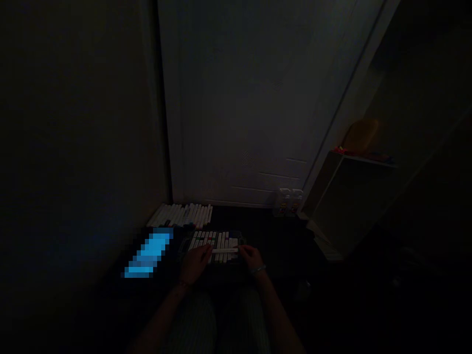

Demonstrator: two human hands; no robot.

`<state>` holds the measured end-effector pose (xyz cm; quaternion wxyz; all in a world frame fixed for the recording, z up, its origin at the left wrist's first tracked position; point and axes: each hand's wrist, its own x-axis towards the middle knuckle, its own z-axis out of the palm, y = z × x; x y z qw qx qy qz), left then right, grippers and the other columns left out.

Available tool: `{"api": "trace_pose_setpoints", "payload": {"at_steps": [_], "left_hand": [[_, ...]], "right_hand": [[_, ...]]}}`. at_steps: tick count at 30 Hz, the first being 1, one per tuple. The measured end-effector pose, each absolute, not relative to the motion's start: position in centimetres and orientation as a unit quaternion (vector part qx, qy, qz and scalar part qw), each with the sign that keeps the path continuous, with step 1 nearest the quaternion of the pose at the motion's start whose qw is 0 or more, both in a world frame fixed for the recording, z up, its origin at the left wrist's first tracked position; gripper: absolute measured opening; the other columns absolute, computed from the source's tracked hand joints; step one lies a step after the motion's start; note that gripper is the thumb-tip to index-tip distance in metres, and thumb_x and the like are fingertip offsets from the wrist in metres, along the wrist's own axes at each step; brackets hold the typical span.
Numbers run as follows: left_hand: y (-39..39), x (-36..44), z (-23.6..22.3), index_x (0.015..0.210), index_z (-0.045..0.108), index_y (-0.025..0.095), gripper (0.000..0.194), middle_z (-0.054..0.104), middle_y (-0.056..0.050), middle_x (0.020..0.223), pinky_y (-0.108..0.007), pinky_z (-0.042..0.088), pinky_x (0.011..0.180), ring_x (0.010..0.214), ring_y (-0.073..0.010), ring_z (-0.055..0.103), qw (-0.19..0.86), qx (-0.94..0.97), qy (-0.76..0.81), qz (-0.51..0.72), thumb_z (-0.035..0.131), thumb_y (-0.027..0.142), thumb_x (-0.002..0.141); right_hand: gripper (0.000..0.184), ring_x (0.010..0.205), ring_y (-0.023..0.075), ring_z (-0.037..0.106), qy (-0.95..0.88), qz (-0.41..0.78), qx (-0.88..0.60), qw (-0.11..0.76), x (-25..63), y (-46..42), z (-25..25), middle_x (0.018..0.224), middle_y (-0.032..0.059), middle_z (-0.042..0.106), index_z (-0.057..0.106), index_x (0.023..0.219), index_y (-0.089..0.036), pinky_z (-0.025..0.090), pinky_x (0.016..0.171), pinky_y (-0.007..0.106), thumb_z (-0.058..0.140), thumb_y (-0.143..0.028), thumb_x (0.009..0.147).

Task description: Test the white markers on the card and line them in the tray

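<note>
A white marker [225, 250] lies level between my two hands, its ends pinched in the fingers. My left hand [196, 261] closes on its left end, and my right hand [252, 258] grips the right end. Beneath and behind it, several white markers with coloured marks [220, 237] stand in rows in a dark case [241, 235]. The case's near side is partly covered by my hands. Dim light hides the marker's fine details and any lettering.
More white markers [184, 214] lie side by side at the table's back left. A lit, blurred screen [149, 253] rests left of my hands. Two clear bottles [288, 202] stand at the back right by the white panel [236, 123]. A shelf unit [346, 196] rises to the right.
</note>
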<state>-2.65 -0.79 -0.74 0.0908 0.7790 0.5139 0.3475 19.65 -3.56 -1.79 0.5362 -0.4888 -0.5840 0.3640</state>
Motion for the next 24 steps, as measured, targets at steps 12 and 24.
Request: {"api": "trace_pose_setpoints", "payload": {"at_steps": [12, 24], "left_hand": [[-0.9, -2.8, -0.5, 0.092, 0.060, 0.024, 0.035, 0.066, -0.001, 0.094, -0.026, 0.041, 0.078, 0.088, -0.0167, 0.059, 0.105, 0.789, 0.508, 0.330, 0.030, 0.041, 0.086], [-0.7, -2.9, -0.9, 0.096, 0.059, 0.022, 0.036, 0.065, -0.002, 0.097, -0.027, 0.041, 0.080, 0.090, -0.0170, 0.058, 0.098, 0.790, 0.510, 0.326, 0.030, 0.040, 0.087]], "right_hand": [[0.039, 0.085, 0.0220, 0.061, -0.587, 0.356, -0.494, 0.535, 19.7, -4.0, -1.2, 0.087, 0.0037, 0.068, 0.068, 0.090, -0.020, 0.046, 0.075, 0.031, 0.050, -0.051, 0.075], [0.038, 0.088, 0.0216, 0.060, -0.570, 0.395, -0.466, 0.549, 19.6, -4.0, -1.1, 0.094, 0.0031, 0.067, 0.067, 0.094, -0.020, 0.046, 0.078, 0.033, 0.053, -0.050, 0.074]]}}
